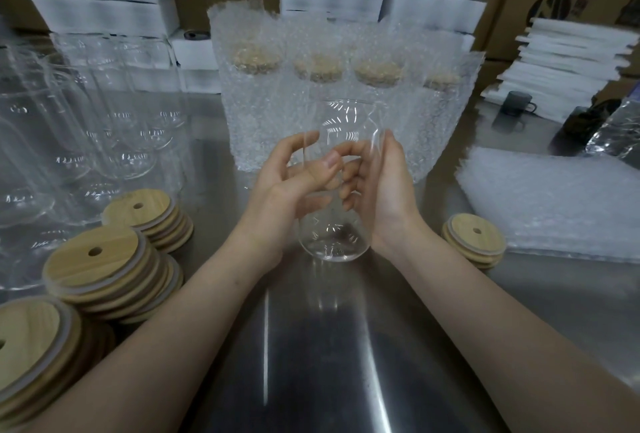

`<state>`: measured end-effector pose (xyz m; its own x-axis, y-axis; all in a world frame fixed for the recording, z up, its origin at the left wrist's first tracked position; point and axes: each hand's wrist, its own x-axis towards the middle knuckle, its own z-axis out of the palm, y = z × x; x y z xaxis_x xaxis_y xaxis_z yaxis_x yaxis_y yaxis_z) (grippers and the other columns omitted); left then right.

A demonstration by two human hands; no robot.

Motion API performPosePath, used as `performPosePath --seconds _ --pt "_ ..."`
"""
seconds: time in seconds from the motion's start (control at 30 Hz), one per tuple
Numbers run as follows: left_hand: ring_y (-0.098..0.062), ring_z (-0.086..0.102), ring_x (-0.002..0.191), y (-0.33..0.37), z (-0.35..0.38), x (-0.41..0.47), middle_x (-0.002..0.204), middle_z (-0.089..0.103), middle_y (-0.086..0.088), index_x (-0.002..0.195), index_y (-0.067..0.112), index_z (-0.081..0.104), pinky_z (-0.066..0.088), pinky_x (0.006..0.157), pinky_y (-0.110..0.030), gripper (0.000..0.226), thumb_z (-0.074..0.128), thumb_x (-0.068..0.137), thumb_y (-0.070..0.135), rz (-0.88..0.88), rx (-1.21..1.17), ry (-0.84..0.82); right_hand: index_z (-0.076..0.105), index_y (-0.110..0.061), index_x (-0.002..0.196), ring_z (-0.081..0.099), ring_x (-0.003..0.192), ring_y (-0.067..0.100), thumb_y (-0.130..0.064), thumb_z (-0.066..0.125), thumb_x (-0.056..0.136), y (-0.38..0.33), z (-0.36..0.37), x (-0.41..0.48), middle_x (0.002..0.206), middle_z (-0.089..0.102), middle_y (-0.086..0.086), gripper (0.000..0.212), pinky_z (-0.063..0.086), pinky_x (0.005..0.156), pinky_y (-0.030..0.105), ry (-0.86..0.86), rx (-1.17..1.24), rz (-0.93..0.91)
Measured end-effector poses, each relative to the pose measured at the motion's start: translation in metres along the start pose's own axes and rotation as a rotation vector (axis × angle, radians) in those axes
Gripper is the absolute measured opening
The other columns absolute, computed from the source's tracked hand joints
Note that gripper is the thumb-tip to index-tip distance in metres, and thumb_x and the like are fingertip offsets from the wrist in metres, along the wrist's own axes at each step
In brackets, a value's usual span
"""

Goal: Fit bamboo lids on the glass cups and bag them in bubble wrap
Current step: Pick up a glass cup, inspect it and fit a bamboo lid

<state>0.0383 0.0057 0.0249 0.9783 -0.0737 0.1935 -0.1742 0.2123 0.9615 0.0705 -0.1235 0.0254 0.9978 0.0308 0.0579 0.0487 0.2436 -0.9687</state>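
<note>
A clear glass cup (334,242) without a lid is held between both hands just above the steel table (311,346), its mouth pointing away from me. My left hand (287,190) grips its left side with curled fingers and the thumb across the front. My right hand (377,190) holds its right side, fingers wrapped behind the glass. Stacks of bamboo lids (100,270) with a small hole lie at the near left. A short stack of lids (474,240) sits at the right. Several lidded cups in bubble wrap bags (277,103) stand behind the hands.
Several bare glass cups (86,142) stand at the left. A pile of flat bubble wrap bags (554,200) lies at the right. White foam sheets (571,58) and cardboard boxes fill the back. A dark mug (517,103) sits at the far right.
</note>
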Motion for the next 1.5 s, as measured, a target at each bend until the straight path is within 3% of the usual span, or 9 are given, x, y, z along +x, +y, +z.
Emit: performPosePath --seconds 0.27,0.37,0.5,0.6,0.73,1.07,1.17,1.33,1.5 --pt "-0.009 0.065 0.114 -0.013 0.002 0.006 0.119 0.070 0.000 0.104 0.023 0.052 0.047 0.098 -0.028 0.025 0.056 0.083 0.037 -0.025 -0.203 -0.108 0.058 -0.015 0.078 0.045 0.048 0.013 -0.046 0.024 0.103 -0.003 0.002 -0.001 0.063 0.058 0.001 0.052 0.037 0.050 0.026 0.055 0.065 0.037" --pt "0.000 0.067 0.095 -0.017 0.005 0.008 0.109 0.067 0.009 0.117 0.017 0.048 0.053 0.078 -0.018 0.034 0.051 0.090 0.038 0.076 -0.179 -0.055 0.052 -0.017 0.080 0.066 0.066 0.021 -0.054 0.023 0.102 0.001 0.007 -0.005 0.075 0.072 0.002 0.052 0.051 0.064 0.034 -0.009 0.145 0.100" --pt "-0.001 0.063 0.099 -0.014 0.008 0.006 0.125 0.053 0.003 0.124 0.028 0.042 0.053 0.080 -0.021 0.028 0.045 0.099 0.042 0.195 0.068 0.096 0.044 -0.017 0.092 0.068 0.071 0.030 -0.059 0.022 0.100 0.002 0.010 -0.007 0.085 0.075 0.013 0.048 0.056 0.062 0.036 -0.008 0.215 0.120" --pt "0.002 0.053 0.114 -0.014 0.015 0.002 0.130 0.048 0.008 0.137 0.025 0.044 0.044 0.098 -0.016 0.048 0.047 0.097 0.050 0.192 0.244 0.136 0.052 -0.019 0.097 0.067 0.061 0.022 -0.052 0.021 0.103 0.001 0.010 -0.006 0.068 0.071 0.002 0.046 0.053 0.059 0.032 0.113 0.095 -0.014" --pt "0.004 0.047 0.104 -0.011 0.021 -0.002 0.121 0.039 0.010 0.143 0.027 0.039 0.038 0.080 0.002 0.086 0.065 0.067 0.055 0.155 0.390 0.155 0.061 -0.021 0.099 0.063 0.075 0.020 -0.050 0.023 0.103 0.006 0.016 -0.008 0.073 0.064 0.002 0.048 0.053 0.077 0.037 0.191 0.022 -0.113" --pt "-0.011 0.063 0.091 -0.004 0.012 0.000 0.110 0.062 -0.004 0.123 0.030 0.054 0.051 0.071 -0.015 0.069 0.079 0.059 0.039 0.139 0.217 0.145 0.063 -0.017 0.088 0.058 0.071 0.025 -0.052 0.019 0.102 -0.005 0.010 -0.007 0.057 0.060 -0.004 0.058 0.050 0.078 0.045 0.141 -0.048 -0.044" --pt "-0.013 0.067 0.092 -0.001 0.009 -0.001 0.114 0.064 -0.013 0.126 0.022 0.055 0.054 0.074 -0.021 0.068 0.076 0.063 0.035 0.126 0.152 0.101 0.063 -0.017 0.084 0.053 0.064 0.021 -0.051 0.018 0.102 -0.005 0.006 -0.005 0.058 0.056 -0.002 0.059 0.042 0.066 0.036 0.122 -0.054 -0.039" --pt "-0.010 0.071 0.086 0.001 0.007 -0.003 0.092 0.074 0.002 0.128 0.016 0.054 0.057 0.075 -0.023 0.062 0.071 0.070 0.030 0.101 0.047 0.053 0.060 -0.015 0.076 0.045 0.047 0.012 -0.048 0.020 0.103 -0.007 0.001 -0.003 0.064 0.051 0.003 0.058 0.035 0.052 0.027 0.091 0.016 -0.021" --pt "-0.021 0.072 0.097 -0.002 0.008 -0.002 0.104 0.075 -0.006 0.117 0.023 0.058 0.055 0.083 -0.031 0.041 0.061 0.078 0.037 0.034 -0.072 -0.018 0.055 -0.017 0.070 0.034 0.044 0.010 -0.043 0.024 0.101 -0.009 0.000 -0.004 0.055 0.043 -0.003 0.051 0.029 0.041 0.020 0.081 0.108 0.023"
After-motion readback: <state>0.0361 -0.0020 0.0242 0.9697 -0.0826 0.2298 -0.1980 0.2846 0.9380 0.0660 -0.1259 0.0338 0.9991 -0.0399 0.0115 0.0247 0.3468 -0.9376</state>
